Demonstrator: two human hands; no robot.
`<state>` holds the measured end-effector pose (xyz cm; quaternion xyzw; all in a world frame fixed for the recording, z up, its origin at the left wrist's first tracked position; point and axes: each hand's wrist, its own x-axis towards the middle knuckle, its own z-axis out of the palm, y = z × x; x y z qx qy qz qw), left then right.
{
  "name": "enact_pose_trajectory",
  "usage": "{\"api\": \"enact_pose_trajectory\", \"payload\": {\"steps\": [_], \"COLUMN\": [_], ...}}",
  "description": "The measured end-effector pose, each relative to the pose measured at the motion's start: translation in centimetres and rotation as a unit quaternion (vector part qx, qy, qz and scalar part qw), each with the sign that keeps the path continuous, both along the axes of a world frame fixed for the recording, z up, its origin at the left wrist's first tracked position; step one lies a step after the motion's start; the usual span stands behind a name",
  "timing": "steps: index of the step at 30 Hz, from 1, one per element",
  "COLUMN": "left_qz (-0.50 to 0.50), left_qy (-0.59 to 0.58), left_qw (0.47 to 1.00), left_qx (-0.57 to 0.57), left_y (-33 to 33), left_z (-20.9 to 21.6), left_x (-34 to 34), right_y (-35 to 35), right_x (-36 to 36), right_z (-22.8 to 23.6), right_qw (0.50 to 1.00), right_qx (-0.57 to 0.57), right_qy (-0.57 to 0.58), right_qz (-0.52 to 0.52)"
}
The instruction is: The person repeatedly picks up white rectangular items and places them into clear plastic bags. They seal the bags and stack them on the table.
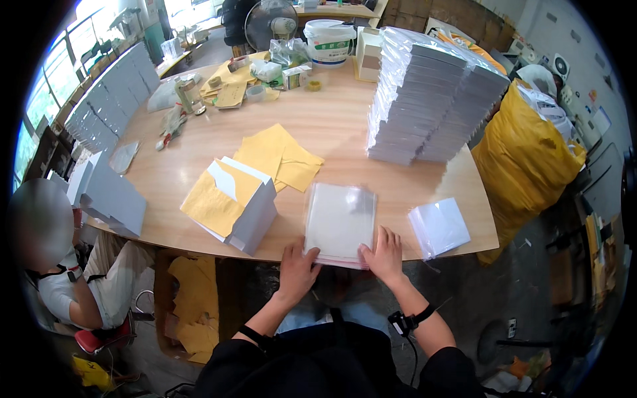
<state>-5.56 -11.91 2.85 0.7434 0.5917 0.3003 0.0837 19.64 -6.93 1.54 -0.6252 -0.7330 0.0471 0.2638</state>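
Note:
In front of me a neat stack of clear plastic sleeves (pixel 342 219) lies flat at the table's near edge. My left hand (pixel 296 268) rests at its near left corner, thumb touching the sleeves and fingers spread on the tabletop beside them. At the near right corner, the thumb of my right hand (pixel 385 255) touches the stack; its fingers stretch forward alongside. Left of the sleeves stands a block of white boxes or cards (pixel 255 215), topped by a torn yellow-brown paper sheet (pixel 222 199). A smaller plastic-wrapped white pack (pixel 441 227) lies to the right.
Yellow-brown paper sheets (pixel 282 156) lie beyond the white block. A tall stack of wrapped white packs (pixel 431 99) stands back right, beside a yellow sack (pixel 524 172). Tapes, a white bucket (pixel 328 43) and a fan (pixel 271 25) are farther back. Another person (pixel 73 278) sits at left.

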Motion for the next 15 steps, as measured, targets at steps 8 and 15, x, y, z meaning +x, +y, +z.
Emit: {"api": "enact_pose_trajectory", "payload": {"steps": [8,15], "left_qz": [-0.003,-0.052], "left_qy": [-0.019,-0.017], "left_qw": [0.998,0.997], "left_qx": [-0.052,-0.061], "left_y": [0.5,-0.8], "left_z": [0.2,7.5], "left_x": [1.7,-3.1], "right_y": [4.8,4.7], "right_x": [-1.2,-1.0], "right_z": [-2.7,-2.7], "right_qw": [0.996,0.996], "right_qx": [0.018,0.011], "right_qy": [0.079,0.081], "right_qz": [0.035,0.037]}}
